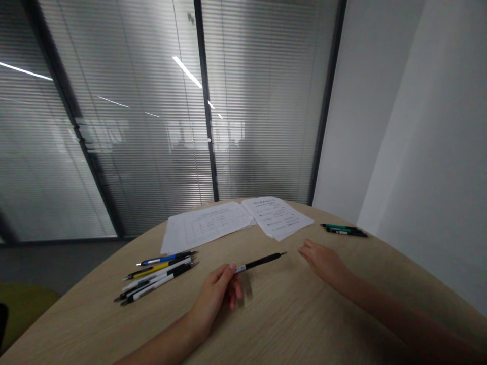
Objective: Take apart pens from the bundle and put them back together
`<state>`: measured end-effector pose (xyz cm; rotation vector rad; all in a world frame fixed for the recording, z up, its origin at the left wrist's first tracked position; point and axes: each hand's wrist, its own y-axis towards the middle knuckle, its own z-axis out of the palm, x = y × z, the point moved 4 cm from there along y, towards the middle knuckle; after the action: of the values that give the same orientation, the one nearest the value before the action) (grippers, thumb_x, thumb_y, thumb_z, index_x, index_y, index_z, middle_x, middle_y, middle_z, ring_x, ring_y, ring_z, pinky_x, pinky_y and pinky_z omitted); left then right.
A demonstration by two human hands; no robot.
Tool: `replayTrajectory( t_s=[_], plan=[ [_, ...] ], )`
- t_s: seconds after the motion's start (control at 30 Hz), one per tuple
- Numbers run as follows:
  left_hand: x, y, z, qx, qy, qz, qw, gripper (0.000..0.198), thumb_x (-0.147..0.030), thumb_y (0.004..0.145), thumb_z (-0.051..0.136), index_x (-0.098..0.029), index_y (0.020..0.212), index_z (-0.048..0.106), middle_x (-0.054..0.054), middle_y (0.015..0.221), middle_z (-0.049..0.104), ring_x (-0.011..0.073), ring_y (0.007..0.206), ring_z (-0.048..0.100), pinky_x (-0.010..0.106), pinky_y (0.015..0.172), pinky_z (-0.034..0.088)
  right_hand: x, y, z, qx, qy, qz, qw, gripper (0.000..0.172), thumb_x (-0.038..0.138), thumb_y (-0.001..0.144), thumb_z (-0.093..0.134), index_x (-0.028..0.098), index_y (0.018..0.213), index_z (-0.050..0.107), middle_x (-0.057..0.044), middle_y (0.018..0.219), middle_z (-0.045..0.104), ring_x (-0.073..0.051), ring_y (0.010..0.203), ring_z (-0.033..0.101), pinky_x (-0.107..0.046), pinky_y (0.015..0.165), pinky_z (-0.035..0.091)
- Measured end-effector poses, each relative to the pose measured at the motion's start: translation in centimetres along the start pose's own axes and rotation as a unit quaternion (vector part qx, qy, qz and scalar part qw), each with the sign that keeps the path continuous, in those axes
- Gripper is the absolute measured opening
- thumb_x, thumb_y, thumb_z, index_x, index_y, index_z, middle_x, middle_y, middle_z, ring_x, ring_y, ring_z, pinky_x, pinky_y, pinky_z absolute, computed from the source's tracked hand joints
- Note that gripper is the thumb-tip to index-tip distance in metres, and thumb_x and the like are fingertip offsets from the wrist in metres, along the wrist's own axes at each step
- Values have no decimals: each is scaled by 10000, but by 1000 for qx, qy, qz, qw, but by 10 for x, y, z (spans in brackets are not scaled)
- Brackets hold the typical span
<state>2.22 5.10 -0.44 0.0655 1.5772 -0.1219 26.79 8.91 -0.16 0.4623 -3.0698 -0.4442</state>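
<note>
My left hand (220, 289) is closed around the rear end of a slim black pen (262, 261), held above the table with its thin tip pointing right. A short pale band with small print shows near my fingers. My right hand (321, 259) is just to the right of that tip, apart from it. Its fingers are pinched together, and whatever they hold, if anything, is too small to make out. Left of my left hand lies a group of several pens (160, 276), with blue, yellow, white and black barrels.
A few green and black pens (344, 230) lie at the table's right edge. Printed sheets (209, 225) and a second stack of papers (279, 218) lie at the far side of the round wooden table (281, 324). Behind stands a glass partition with blinds (262, 101); a white wall (429, 167) rises at right.
</note>
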Motion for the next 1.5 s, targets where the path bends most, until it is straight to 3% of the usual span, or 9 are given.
replayTrajectory(
  t_s=[0.33,0.47,0.57,0.7,0.87,1.27,1.5],
  plan=[
    [4,2,-1,17,7,7,1000,353,-486,749,466,-152,639,500,-25,434,552,72,326,422,190,368,276,-7,0,8,33,40,-25,998,290,108,803,381,207,909,632,-67,885,580,-164,721,575,-251,589,380],
    [3,0,1,15,13,5,1000,343,-476,753,465,-155,636,498,-21,434,556,79,327,422,194,367,273,-5,0,-5,-7,86,-17,996,314,138,778,429,229,1032,591,-59,943,566,-163,745,559,-261,625,395],
    [2,0,2,15,14,7,1000,334,-468,753,463,-156,638,500,-21,429,556,81,323,421,196,366,265,7,-1,-19,-31,188,-52,980,312,175,780,451,230,1062,570,-47,951,568,-139,696,541,-266,654,408],
    [3,1,2,26,23,6,999,326,-460,750,461,-157,637,498,-26,423,547,79,321,421,196,368,262,27,-5,-31,-17,295,-117,948,266,169,746,496,209,989,598,-31,865,575,-107,573,495,-242,584,414],
    [5,1,2,33,32,7,999,341,-482,737,468,-160,629,489,-26,423,546,83,327,425,195,367,267,35,-9,-35,-30,313,-121,942,127,158,739,528,208,799,628,-15,750,573,-130,630,509,-241,595,401],
    [3,0,1,13,26,6,1000,343,-491,732,469,-160,642,494,-31,435,543,80,323,423,196,367,269,7,2,-29,-30,280,-97,955,128,155,750,494,203,774,609,-20,761,570,-143,681,518,-256,634,399],
    [-1,-1,0,-1,16,16,1000,347,-497,722,481,-162,630,485,-32,455,544,77,333,420,192,367,279,-13,7,-43,-51,278,-81,956,136,177,729,498,210,735,629,-25,753,600,-163,700,532,-279,646,401]
  ],
)
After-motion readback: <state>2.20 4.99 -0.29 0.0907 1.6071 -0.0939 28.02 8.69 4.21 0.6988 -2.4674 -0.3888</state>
